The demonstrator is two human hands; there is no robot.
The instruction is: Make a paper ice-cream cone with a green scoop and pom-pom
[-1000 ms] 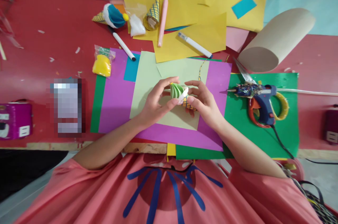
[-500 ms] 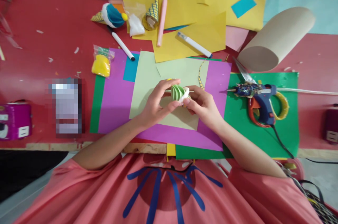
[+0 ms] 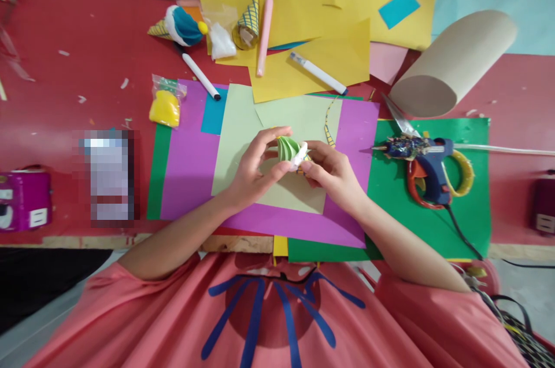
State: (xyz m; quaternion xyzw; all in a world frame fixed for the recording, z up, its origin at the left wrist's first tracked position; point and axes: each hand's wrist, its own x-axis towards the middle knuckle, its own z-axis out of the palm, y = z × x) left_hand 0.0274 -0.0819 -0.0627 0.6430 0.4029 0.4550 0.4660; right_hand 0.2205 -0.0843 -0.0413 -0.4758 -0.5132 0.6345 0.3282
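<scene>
Between my two hands is a small toy ice cream cone (image 3: pixel 288 150) with a green swirled top, a white band and a yellow striped cone part. My left hand (image 3: pixel 260 168) curls round the green top, thumb near the white band. The cone end sits in my right hand (image 3: pixel 332 166), its thumb pressed close to the white rim; its other fingers are partly hidden. Beneath them lies a pale green sheet (image 3: pixel 234 165) on a purple sheet (image 3: pixel 186 171). A finished-looking blue ice cream cone (image 3: pixel 186 26) and a bare striped paper cone (image 3: pixel 250 18) lie farther back.
At the right, a blue glue gun (image 3: pixel 433 162) and scissors (image 3: pixel 462 174) rest on a green sheet (image 3: pixel 468 229). Behind them lies a cardboard tube (image 3: pixel 472 61). Markers (image 3: pixel 318 73), a bag of yellow clay (image 3: pixel 165 107) and a blurred phone-like object (image 3: pixel 110 177) surround the sheets.
The cone has turned slightly in my hands and shifted a little left, so more of the yellow striped part shows. Both hands stay on it.
</scene>
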